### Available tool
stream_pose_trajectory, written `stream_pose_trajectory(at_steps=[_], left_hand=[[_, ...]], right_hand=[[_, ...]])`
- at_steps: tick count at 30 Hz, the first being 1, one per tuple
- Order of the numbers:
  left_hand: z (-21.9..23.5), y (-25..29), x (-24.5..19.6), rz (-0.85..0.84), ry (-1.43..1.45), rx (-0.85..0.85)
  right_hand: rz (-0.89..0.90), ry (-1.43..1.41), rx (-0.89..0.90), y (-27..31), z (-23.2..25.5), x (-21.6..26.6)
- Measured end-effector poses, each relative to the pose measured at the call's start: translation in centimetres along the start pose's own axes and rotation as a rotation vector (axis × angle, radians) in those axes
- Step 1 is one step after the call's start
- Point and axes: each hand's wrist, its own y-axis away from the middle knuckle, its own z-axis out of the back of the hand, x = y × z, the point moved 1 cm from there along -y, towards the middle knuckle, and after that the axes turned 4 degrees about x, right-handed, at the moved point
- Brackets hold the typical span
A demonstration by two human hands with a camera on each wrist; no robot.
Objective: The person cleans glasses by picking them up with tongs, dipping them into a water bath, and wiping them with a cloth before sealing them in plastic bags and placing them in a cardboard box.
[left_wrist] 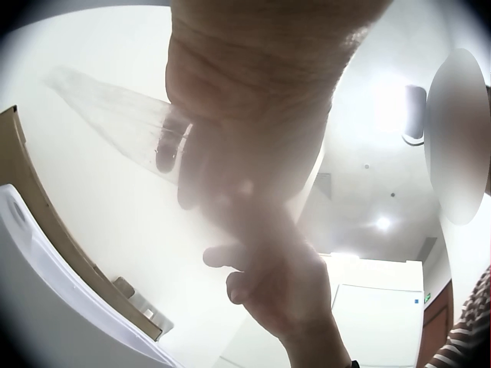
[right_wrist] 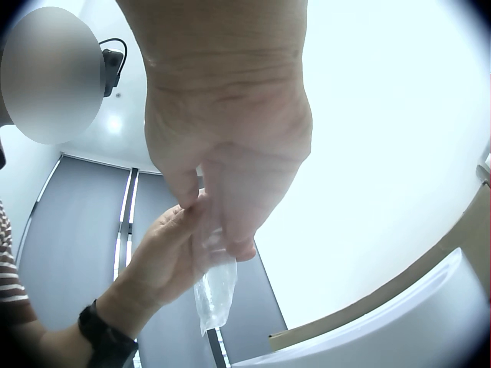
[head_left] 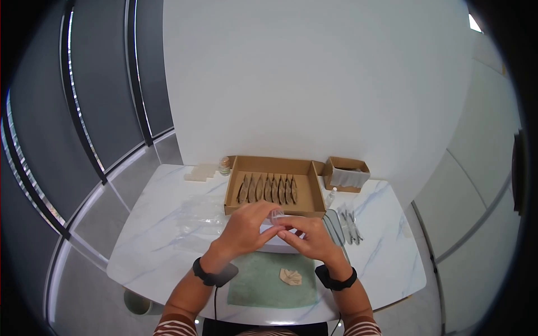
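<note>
Raised over a white basin [head_left: 274, 246], both hands hold a thin clear plastic bag [head_left: 277, 215]. In the left wrist view the bag [left_wrist: 107, 115] tapers out to one side, with a dark finger shape showing through it. Its end [right_wrist: 217, 295] hangs below the fingers in the right wrist view. My left hand [head_left: 244, 227] grips the bag with fingers bent and thumb underneath. My right hand [head_left: 308, 238] pinches it from the other side, thumb and fingertips close together. The palms partly hide the bag.
Behind the basin stands a cardboard tray [head_left: 305, 193] with a row of several slim brown pieces [head_left: 267, 189]. A smaller cardboard box [head_left: 347, 185], a small bottle [head_left: 331, 196] and metal tools [head_left: 352, 227] sit right. Nearer lie a green mat [head_left: 258, 291] and crumpled beige cloth [head_left: 291, 276].
</note>
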Motion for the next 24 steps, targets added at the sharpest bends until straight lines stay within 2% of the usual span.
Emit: stream_pose_trajectory(at_steps=[2,3,5,9,11,12,14,15,17,18,20,24], left_hand=[[0.3,0.0,0.1,0.109,0.063,-0.025],[0.5,0.1,0.3,0.106,0.071,-0.031],[1.0,0.2,0.9,0.113,0.046,-0.154],[2.1,0.0,1.1,0.144,0.058,-0.202],[2.3,-0.1,0.9,0.148,0.068,-0.193],[2.5,0.0,0.9,0.151,0.062,-0.187],[2.7,0.0,0.6,0.158,0.089,-0.179],[2.8,0.0,0.5,0.163,0.111,-0.172],[2.9,0.1,0.5,0.169,0.103,-0.170],[2.9,0.1,0.6,0.174,0.093,-0.168],[3.0,0.1,0.7,0.164,0.086,-0.173],[2.7,-0.1,0.8,0.170,0.117,-0.159]], right_hand=[[-0.002,-0.119,-0.078,0.1,0.1,0.4],[-0.005,-0.109,-0.075,0.2,0.3,0.4],[-0.170,-0.346,-0.303,0.6,1.0,-0.2],[-0.342,-0.300,-0.390,-0.8,4.3,-3.0],[-0.391,-0.116,-0.312,-2.3,5.8,-4.4],[-0.397,-0.112,-0.310,-3.0,6.3,-5.2],[-0.410,0.319,-0.127,-4.3,6.9,-7.0],[-0.412,0.320,-0.125,-4.8,7.0,-8.5],[-0.446,0.504,0.070,-5.7,6.6,-11.9],[-0.443,0.503,0.073,-6.3,6.2,-12.7],[-0.555,0.671,0.250,-7.2,5.1,-14.4],[-0.646,0.793,0.365,-8.9,3.5,-18.8]])
